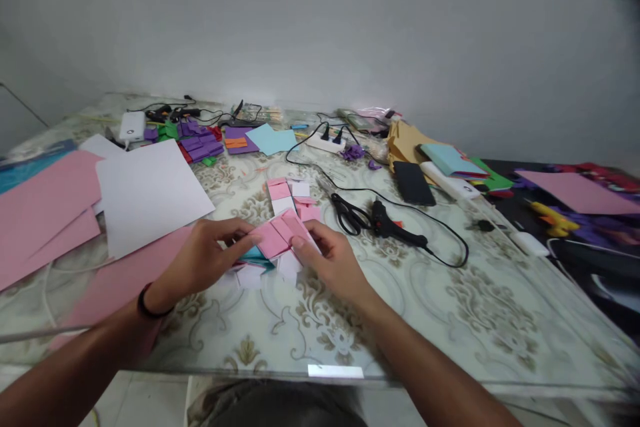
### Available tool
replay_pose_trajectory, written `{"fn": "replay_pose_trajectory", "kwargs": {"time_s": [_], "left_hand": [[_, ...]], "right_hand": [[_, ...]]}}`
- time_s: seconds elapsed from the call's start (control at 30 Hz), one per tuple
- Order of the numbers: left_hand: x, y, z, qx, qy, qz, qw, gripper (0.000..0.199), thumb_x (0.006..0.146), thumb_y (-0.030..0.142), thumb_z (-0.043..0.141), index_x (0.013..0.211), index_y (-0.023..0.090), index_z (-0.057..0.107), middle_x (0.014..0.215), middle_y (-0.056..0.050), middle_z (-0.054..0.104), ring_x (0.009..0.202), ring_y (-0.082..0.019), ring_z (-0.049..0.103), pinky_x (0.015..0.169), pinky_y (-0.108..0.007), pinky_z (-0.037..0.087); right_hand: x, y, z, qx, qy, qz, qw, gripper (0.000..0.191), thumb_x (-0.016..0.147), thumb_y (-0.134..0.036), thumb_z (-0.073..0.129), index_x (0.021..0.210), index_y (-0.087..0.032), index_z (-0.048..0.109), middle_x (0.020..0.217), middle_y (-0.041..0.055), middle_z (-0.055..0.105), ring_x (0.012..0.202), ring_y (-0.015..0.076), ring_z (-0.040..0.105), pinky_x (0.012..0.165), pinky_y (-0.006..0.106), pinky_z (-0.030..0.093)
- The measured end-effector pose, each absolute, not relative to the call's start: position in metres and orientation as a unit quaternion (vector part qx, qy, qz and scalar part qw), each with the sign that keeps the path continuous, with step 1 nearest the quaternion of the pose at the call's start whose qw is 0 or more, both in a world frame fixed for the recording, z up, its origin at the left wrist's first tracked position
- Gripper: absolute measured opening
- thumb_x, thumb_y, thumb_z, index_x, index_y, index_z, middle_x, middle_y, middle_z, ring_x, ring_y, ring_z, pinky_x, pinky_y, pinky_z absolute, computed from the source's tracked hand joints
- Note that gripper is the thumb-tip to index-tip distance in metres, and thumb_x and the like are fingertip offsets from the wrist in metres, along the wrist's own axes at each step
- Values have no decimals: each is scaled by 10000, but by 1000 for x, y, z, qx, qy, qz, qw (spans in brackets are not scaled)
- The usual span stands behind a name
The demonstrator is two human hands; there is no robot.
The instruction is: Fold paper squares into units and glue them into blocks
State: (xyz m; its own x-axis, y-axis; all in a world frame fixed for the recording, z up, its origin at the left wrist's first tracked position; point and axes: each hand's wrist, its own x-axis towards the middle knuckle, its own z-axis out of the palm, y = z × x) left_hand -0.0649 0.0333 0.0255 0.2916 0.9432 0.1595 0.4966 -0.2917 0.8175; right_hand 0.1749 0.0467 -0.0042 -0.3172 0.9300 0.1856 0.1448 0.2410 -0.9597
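Observation:
Between my two hands is a folded pink paper piece [275, 236], held a little above the table. My left hand [207, 250] pinches its left end, thumb on top. The right end is gripped by my right hand [333, 260], with the thumb pressed on the pink face. Beneath and behind it lie small folded pink and white paper pieces [280, 190]. A teal folded paper [257, 256] shows under the left fingers, beside white paper scraps [250, 276]. How the pieces below are joined is hidden by my hands.
Black scissors [350, 213] and a black glue gun [397, 227] with its cord lie to the right, near a dark phone [414, 183]. White sheet [153, 197] and pink sheets [50, 213] cover the left. A power strip [326, 142] and purple folded papers [200, 141] sit at the back.

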Motion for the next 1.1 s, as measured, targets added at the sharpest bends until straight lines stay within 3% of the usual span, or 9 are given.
{"fn": "replay_pose_trajectory", "kwargs": {"time_s": [0.23, 0.4, 0.53, 0.63, 0.93, 1.1], "left_hand": [[-65, 39, 24, 656, 471, 285, 516, 343, 940, 476, 641, 814, 158, 673, 643, 36, 575, 566, -95, 498, 490, -188, 361], [-61, 38, 24, 620, 454, 270, 580, 366, 923, 527, 645, 861, 167, 667, 727, 17, 625, 616, -116, 529, 527, -210, 416], [-61, 39, 25, 609, 487, 281, 560, 442, 978, 572, 531, 874, 175, 696, 816, -23, 670, 733, -168, 585, 624, -262, 493], [-61, 44, 22, 624, 490, 269, 545, 434, 951, 584, 564, 914, 180, 717, 865, -39, 694, 789, -198, 609, 646, -278, 513], [-66, 53, 6, 677, 505, 200, 496, 404, 958, 562, 560, 899, 170, 640, 676, 40, 516, 562, -106, 442, 487, -210, 329], [-66, 53, 2, 682, 500, 191, 498, 348, 916, 520, 649, 906, 172, 660, 682, 35, 546, 578, -114, 485, 485, -205, 342]], "right_hand": [[176, 53, -6, -412, -584, 573, 401, 330, 856, -476, 759, 896, -149, 751, 772, 8, 658, 660, 130, 530, 606, 247, 393], [175, 52, -8, -388, -510, 654, 403, 333, 827, -484, 794, 876, -158, 744, 751, -4, 653, 627, 120, 521, 585, 242, 384], [175, 55, -11, -406, -525, 631, 403, 331, 849, -491, 768, 897, -164, 742, 800, 7, 677, 675, 139, 552, 626, 255, 413], [176, 60, -14, -425, -564, 580, 406, 323, 867, -481, 744, 952, -170, 738, 854, 14, 695, 724, 154, 574, 665, 261, 428], [176, 59, -15, -412, -614, 557, 378, 302, 906, -450, 694, 1011, -167, 711, 894, 18, 698, 758, 161, 589, 690, 267, 447], [175, 57, -14, -416, -622, 551, 368, 297, 914, -448, 680, 1009, -168, 704, 909, 25, 704, 783, 165, 594, 700, 268, 450]]}}
